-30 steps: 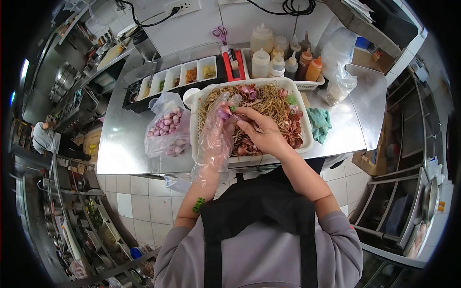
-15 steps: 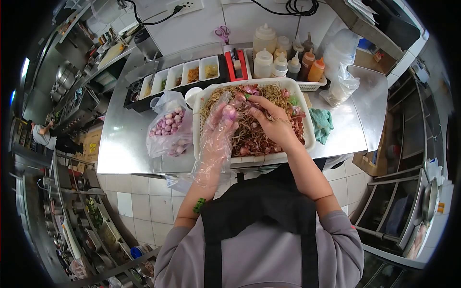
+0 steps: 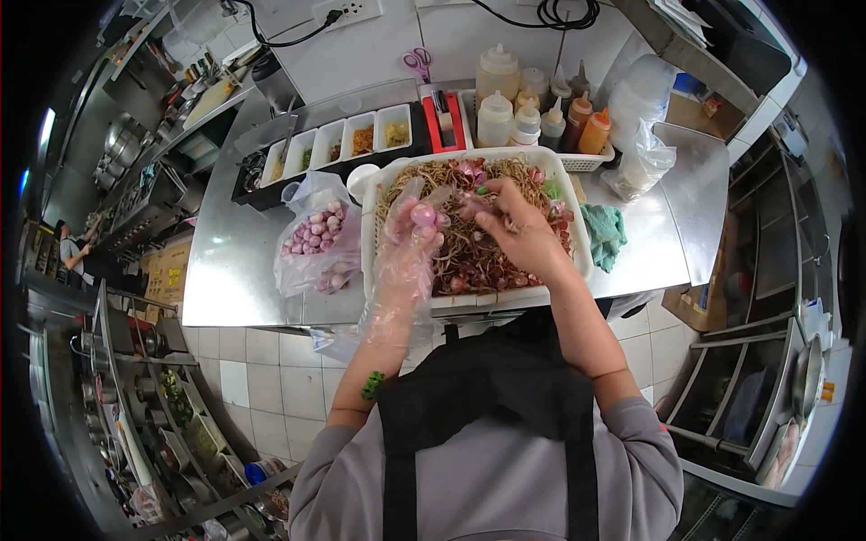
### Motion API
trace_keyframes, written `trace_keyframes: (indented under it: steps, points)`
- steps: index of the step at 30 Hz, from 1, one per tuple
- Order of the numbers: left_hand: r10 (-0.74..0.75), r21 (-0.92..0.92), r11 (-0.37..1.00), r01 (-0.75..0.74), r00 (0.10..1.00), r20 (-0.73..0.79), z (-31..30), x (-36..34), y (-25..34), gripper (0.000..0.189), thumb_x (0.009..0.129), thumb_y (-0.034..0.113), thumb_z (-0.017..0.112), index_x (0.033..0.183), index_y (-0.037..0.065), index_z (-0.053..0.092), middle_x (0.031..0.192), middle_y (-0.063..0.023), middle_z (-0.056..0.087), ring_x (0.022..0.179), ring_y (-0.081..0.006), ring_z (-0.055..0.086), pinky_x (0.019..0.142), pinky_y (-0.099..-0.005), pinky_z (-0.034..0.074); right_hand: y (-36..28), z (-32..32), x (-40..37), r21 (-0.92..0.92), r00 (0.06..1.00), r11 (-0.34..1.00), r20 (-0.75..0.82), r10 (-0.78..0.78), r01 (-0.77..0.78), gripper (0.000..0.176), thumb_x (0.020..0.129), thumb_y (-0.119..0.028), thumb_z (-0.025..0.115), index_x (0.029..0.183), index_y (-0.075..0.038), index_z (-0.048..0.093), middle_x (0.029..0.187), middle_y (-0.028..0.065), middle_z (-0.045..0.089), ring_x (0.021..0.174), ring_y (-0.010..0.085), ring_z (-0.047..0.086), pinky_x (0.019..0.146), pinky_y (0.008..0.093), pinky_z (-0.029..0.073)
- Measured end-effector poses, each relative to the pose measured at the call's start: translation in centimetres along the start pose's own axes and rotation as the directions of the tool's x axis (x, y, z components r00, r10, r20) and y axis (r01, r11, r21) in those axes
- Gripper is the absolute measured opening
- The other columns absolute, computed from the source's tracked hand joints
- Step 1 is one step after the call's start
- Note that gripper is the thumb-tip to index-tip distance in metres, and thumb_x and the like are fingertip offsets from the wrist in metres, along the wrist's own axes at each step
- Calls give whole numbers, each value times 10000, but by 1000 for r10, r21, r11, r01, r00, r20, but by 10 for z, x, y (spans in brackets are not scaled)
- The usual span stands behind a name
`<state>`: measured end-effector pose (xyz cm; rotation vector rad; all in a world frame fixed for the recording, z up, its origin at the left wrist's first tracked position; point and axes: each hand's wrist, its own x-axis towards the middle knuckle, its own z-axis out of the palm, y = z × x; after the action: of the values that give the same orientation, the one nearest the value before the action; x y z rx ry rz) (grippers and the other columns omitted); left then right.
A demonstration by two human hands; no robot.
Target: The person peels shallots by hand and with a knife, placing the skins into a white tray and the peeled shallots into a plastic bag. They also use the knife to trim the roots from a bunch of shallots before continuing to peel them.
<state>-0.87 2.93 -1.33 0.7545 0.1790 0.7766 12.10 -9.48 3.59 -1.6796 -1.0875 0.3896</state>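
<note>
My left hand (image 3: pixel 410 236), in a clear plastic glove, is closed around peeled pink shallots (image 3: pixel 423 215) above the left part of a white basket (image 3: pixel 370 261). My bare right hand (image 3: pixel 523 234) is beside it over the basket, fingers curled together. A small green thing (image 3: pixel 482 190) shows at its fingertips; its kind is too small to tell. Beneath both hands, the basket is heaped with unpeeled shallots, dry roots and reddish skins (image 3: pixel 487 270). Left of the basket, an open plastic bag (image 3: pixel 293 270) holds many peeled shallots (image 3: pixel 316 230).
Behind stand a black rack of seasoning tubs (image 3: pixel 334 149), a red-framed holder (image 3: pixel 442 126) and several sauce bottles (image 3: pixel 494 117). On the right are a green cloth (image 3: pixel 603 236) and a filled clear bag (image 3: pixel 642 167). Another person (image 3: pixel 77 252) is at the far left.
My right hand has drawn back slightly to the right, away from my left hand. My left hand has shifted a little left, with the shallots still in it.
</note>
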Motion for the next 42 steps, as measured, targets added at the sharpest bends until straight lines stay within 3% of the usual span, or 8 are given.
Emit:
trace_keyframes:
  steps: [4,6,10,13,20,22,26,42]
  points:
    - [17,86,996,-12,998,-57,1,-1,-1,396,807,40,661,1177,96,529,1105,-61,571,944,-170,595,745,-241,523,-6,3,-7,48,987,990,89,-135,131,395,873,-132,608,1224,-67,439,798,61,532,756,146,483,731,273,419]
    - [68,92,994,-66,997,-22,2,-1,-3,408,803,68,678,1183,78,529,1106,-76,573,957,-179,588,761,-270,515,-13,0,-8,28,964,995,246,-101,97,437,875,-160,586,1266,-100,401,922,185,607,835,298,599,762,350,453]
    - [46,155,987,-49,999,26,1,-3,-2,407,807,89,681,1183,51,530,1107,-93,574,965,-187,584,778,-292,510,-2,13,-6,139,951,953,118,-285,269,349,856,-112,591,1195,-84,511,925,148,619,807,291,605,730,343,467]
    - [52,212,976,-46,998,-24,4,-5,-1,427,804,109,690,1186,14,524,1099,-110,574,965,-187,583,809,-302,505,-3,17,-6,134,942,942,100,-321,307,293,851,-67,599,1134,-16,541,1000,139,621,929,236,613,812,316,460]
    - [46,229,973,-41,999,-15,12,-7,4,418,815,101,675,1187,-7,518,1073,-100,573,938,-180,579,809,-317,494,5,24,-5,-3,941,942,24,-336,336,283,857,-69,580,1139,-64,559,931,116,621,834,255,614,745,325,473]
    - [54,265,963,-48,998,-15,15,-8,6,404,818,99,670,1182,-1,524,1069,-95,574,932,-174,575,803,-312,491,7,23,-5,303,985,942,38,-166,147,261,871,-92,587,1129,-61,565,882,73,610,835,179,580,773,296,455]
    - [109,350,928,-125,992,64,15,-9,6,396,811,94,674,1171,12,532,1092,-93,572,929,-154,560,795,-290,478,11,14,-2,373,997,927,77,7,-35,253,879,-110,592,1124,-52,566,910,55,607,865,130,540,804,271,436]
    - [109,579,790,-203,975,193,14,-7,6,432,803,97,672,1188,-4,504,1035,-86,584,886,-160,587,734,-253,483,-10,4,-7,-42,940,942,89,-329,333,294,840,-51,571,1134,-52,559,984,161,622,868,342,602,752,368,485]
